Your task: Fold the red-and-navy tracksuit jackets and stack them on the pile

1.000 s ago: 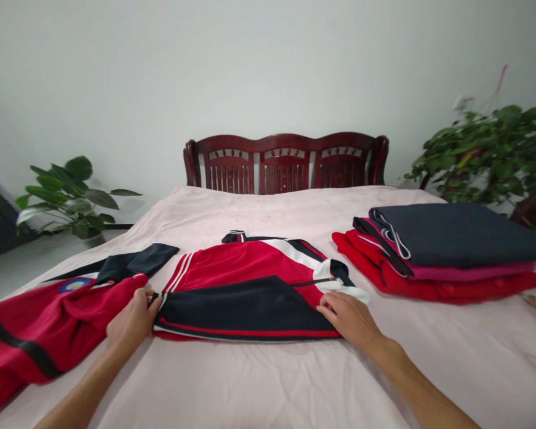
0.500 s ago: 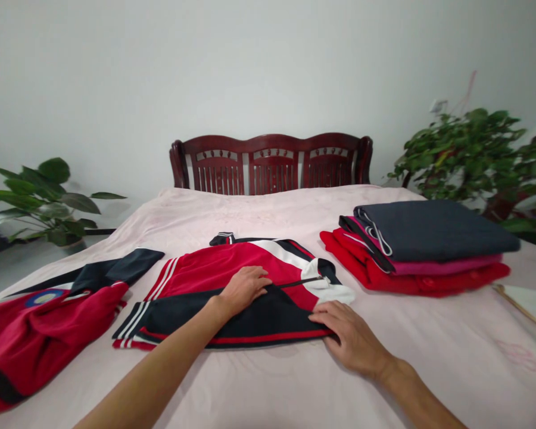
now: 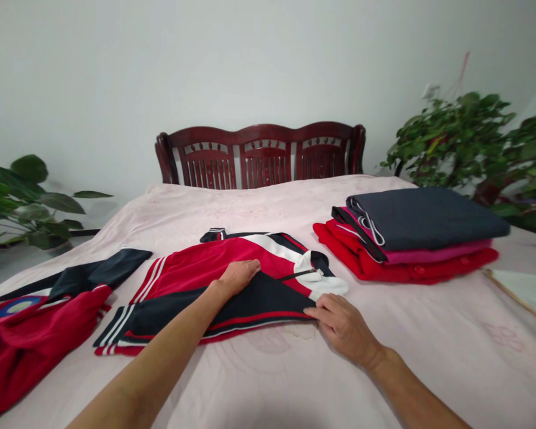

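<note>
A red, black and white track jacket [image 3: 196,262] lies on the bed with a black part folded across its front and its white collar pointing right. My left hand [image 3: 240,276] is closed on the black fabric near the jacket's middle. At the near right, my right hand [image 3: 342,325] pinches the red-trimmed black edge, and the cloth between both hands is stretched taut. The far sleeve ends in a striped cuff behind the jacket. My left forearm hides part of the folded black piece.
Another red and black garment [image 3: 40,333] lies crumpled at the left. A stack of folded clothes [image 3: 424,220] stands at the right, beside a white item with a brown edge [image 3: 518,292]. Behind are a wooden headboard [image 3: 265,152] and plants [image 3: 455,143] on both sides.
My left hand has curled its fingers onto the black fabric. My right hand has drawn the near edge up and tight. The view has shifted slightly.
</note>
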The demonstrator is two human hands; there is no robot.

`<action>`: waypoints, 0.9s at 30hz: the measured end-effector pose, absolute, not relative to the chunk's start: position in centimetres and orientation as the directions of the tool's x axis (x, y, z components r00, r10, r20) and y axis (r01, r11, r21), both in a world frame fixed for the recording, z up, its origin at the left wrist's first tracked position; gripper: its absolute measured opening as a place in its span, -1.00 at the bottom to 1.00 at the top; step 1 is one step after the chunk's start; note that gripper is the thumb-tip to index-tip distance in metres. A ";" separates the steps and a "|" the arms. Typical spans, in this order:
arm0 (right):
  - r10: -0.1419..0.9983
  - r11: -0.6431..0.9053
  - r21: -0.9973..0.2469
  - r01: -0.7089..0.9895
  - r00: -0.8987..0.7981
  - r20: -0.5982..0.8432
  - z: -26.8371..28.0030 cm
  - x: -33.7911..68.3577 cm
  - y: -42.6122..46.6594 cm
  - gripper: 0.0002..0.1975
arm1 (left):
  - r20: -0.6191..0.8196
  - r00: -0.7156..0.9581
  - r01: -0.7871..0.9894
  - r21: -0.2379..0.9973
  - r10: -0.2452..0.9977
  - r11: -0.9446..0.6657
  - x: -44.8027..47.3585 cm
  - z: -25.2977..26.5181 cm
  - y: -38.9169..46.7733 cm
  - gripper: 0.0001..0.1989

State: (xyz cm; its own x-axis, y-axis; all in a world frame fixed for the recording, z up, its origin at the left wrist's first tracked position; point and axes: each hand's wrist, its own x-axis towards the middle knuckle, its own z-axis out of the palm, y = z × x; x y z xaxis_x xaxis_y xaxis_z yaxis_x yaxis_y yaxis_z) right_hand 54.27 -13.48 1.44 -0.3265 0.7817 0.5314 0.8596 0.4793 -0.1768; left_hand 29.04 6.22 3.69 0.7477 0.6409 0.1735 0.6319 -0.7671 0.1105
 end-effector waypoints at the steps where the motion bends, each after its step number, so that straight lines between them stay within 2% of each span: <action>1: 0.787 0.467 -0.169 0.868 -0.321 0.526 1.4 54.3 -13.5 -0.61 | 0.166 0.737 0.646 0.113 0.655 -0.755 29.0 3.4 6.4 -0.66; 6: 0.809 0.413 -0.218 0.884 -0.246 0.534 1.2 54.1 -13.6 -0.62 | 0.197 0.664 0.712 0.127 0.721 -0.691 28.7 2.8 6.3 -0.67; 11: 0.830 0.323 -0.258 0.910 -0.142 0.540 1.4 53.7 -12.9 -0.66 | 0.296 0.615 0.725 0.150 0.731 -0.672 27.4 5.2 4.2 -0.66; 14: 0.840 0.242 -0.268 0.932 -0.063 0.539 1.4 53.2 -12.3 -0.67 | 0.328 0.670 0.618 0.249 0.666 -0.745 25.6 7.0 1.7 -0.66; 17: 0.840 0.184 -0.266 0.946 -0.011 0.542 1.2 53.1 -11.9 -0.64 | 0.270 0.787 0.478 0.300 0.554 -0.825 23.1 7.4 -1.0 -0.64; 19: 0.846 0.224 -0.225 0.948 -0.074 0.528 1.0 53.5 -11.9 -0.59 | 0.178 0.851 0.452 0.233 0.495 -0.861 21.2 6.5 -2.3 -0.53; 22: 0.842 0.298 -0.129 0.946 -0.197 0.502 1.0 54.4 -12.1 -0.54 | 0.073 0.875 0.472 0.100 0.479 -0.876 18.2 4.6 -3.2 -0.34; 27: 0.847 0.318 -0.017 0.948 -0.275 0.455 1.2 55.6 -12.7 -0.57 | 0.063 0.835 0.548 -0.008 0.547 -0.836 13.9 2.9 -2.7 -0.35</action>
